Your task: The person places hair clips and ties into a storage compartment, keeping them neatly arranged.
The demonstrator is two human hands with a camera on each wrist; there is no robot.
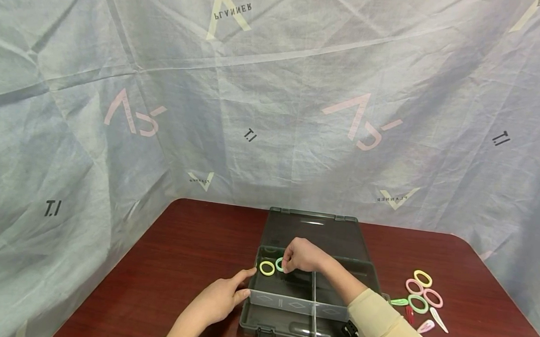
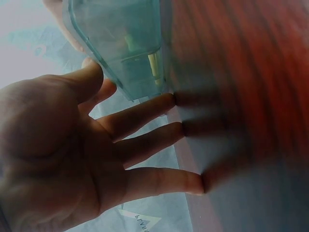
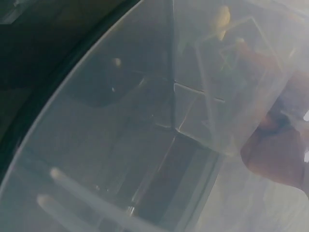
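A dark translucent divided box [image 1: 283, 287] stands on the table with its lid [image 1: 312, 233] laid back. Over its back left compartment, my right hand [image 1: 304, 255] pinches a mint-green hair tie [image 1: 280, 264]. A yellow hair tie [image 1: 267, 268] lies beside it in that compartment. My left hand [image 1: 219, 297] is at the box's left side, thumb and index finger right at the rim. In the left wrist view, the other fingers [image 2: 149, 181] are spread, tips down at the table. The right wrist view looks through the clear plastic, with the right hand [image 3: 277, 150] blurred behind it.
Right of the box lie a yellow hair tie [image 1: 422, 278], two pink ones [image 1: 434, 298] and a green one [image 1: 418, 304]. Near them are hair clips: green [image 1: 399, 302], red [image 1: 410, 314], white [image 1: 439, 319] and pink [image 1: 426, 326]. A grey printed cloth [image 1: 272, 113] hangs behind the table [image 1: 194, 240].
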